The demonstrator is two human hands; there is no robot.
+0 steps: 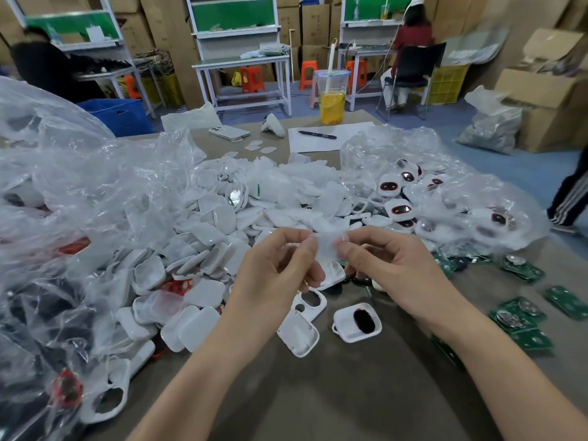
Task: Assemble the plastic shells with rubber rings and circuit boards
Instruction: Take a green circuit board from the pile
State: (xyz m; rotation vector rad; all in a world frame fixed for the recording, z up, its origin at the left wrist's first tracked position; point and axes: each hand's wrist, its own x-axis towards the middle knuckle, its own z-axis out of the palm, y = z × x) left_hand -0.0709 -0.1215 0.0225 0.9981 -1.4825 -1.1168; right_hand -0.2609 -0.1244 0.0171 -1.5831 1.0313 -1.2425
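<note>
My left hand point(273, 268) and my right hand point(391, 268) are raised over the table, and together they pinch a small translucent white film piece point(326, 246) between fingertips and thumbs. Below them lie a white shell with an oval cut-out point(310, 302), a closed white shell point(298, 336) and an open white shell holding a dark red-and-black insert point(357, 322). A big heap of white plastic shells point(203, 249) spreads left and behind. Green circuit boards point(521, 316) are scattered on the right.
Crumpled clear plastic bags point(79, 202) cover the left side. A bag of finished shells with red rings point(413, 198) sits at the right rear. Further back are a phone point(229, 132), a pen on paper point(318, 135) and a yellow drink cup point(332, 100). People sit at benches beyond.
</note>
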